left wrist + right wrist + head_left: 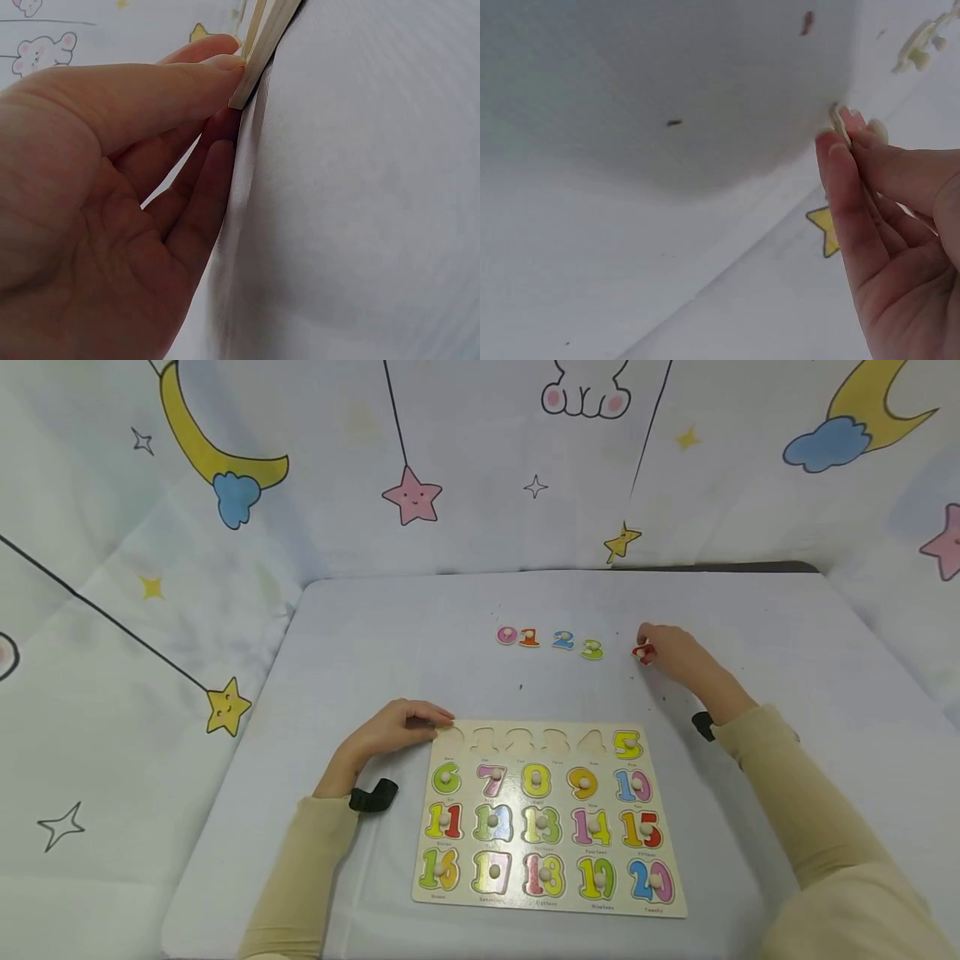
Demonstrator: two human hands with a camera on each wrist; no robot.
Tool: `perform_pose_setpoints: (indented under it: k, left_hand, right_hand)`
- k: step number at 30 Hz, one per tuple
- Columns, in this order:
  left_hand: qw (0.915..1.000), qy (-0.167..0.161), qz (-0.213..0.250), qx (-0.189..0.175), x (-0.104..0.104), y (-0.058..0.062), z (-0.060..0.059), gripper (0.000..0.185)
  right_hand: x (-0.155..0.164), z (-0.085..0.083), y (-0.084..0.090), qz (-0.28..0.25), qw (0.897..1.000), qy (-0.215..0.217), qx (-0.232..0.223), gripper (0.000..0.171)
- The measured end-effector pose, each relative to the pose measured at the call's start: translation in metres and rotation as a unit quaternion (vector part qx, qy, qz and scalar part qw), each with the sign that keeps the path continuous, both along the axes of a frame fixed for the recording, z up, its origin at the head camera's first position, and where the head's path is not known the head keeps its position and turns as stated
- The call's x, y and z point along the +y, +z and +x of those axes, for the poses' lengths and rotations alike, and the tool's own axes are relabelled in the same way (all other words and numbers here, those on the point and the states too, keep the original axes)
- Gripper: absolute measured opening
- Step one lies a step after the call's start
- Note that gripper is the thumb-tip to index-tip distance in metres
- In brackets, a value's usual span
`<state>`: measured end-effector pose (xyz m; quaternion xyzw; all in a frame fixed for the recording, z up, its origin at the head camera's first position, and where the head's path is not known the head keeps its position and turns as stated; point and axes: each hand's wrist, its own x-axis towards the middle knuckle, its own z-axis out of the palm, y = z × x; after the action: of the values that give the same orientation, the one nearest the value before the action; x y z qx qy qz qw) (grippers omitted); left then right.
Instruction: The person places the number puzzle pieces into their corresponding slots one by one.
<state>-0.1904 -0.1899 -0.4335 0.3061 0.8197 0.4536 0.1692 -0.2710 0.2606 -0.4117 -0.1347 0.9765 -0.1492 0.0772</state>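
A wooden number puzzle board point(551, 852) lies on the table, filled with knobbed number pieces except for several bare recesses along its top row. At its upper left corner, my left hand point(393, 727) grips the edge; the left wrist view shows thumb and fingers at the board's corner point(259, 64). Farther back on the right, my right hand point(678, 656) pinches a small red number piece point(642, 652), mostly hidden by the fingers. To its left lie the loose pieces: pink 0 point(507, 635), orange-red 1 point(529, 637), blue 2 point(563, 639) and green 3 point(592, 649).
A white cloth covers the table point(375, 635). Behind it hangs a pale backdrop point(480, 527) with moons, stars and clouds. Small dark specks point(674, 122) dot the cloth near the right hand. Black straps sit on both wrists.
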Motion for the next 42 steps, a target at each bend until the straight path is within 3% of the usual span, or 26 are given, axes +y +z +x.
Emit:
perform_pose_setpoints:
  k: [5, 11, 16, 25, 32, 35, 42]
  left_hand:
    - [1.0, 0.006, 0.004, 0.001, -0.005, -0.02, -0.009, 0.023]
    - [1.0, -0.002, 0.005, 0.008, -0.007, -0.022, -0.012, 0.023]
    - [0.9999, -0.001, 0.003, 0.014, -0.01, -0.022, -0.012, 0.022]
    - [0.9998, -0.001, -0.003, 0.019, -0.005, -0.025, -0.01, 0.023]
    - [0.9999, -0.002, -0.001, 0.014, 0.001, 0.001, 0.002, 0.022]
    - [0.9999, -0.003, -0.001, 0.01, 0.002, 0.004, 0.002, 0.022]
    - [0.9998, 0.002, 0.006, 0.018, -0.005, -0.021, -0.01, 0.022]
  right_hand:
    - [-0.015, 0.02, 0.008, -0.051, 0.998, 0.026, 0.009, 0.019]
    - [-0.038, 0.051, 0.015, -0.167, 0.981, 0.092, -0.018, 0.017]
    - [-0.052, 0.068, 0.019, -0.215, 0.964, 0.137, -0.078, 0.014]
    - [-0.051, 0.077, 0.007, -0.206, 0.95, 0.182, -0.149, 0.009]
    - [-0.055, 0.076, -0.004, -0.206, 0.941, 0.211, -0.168, 0.007]
    - [-0.056, 0.075, -0.007, -0.196, 0.941, 0.219, -0.166, 0.008]
    - [-0.056, 0.074, -0.01, -0.162, 0.95, 0.231, -0.135, 0.006]
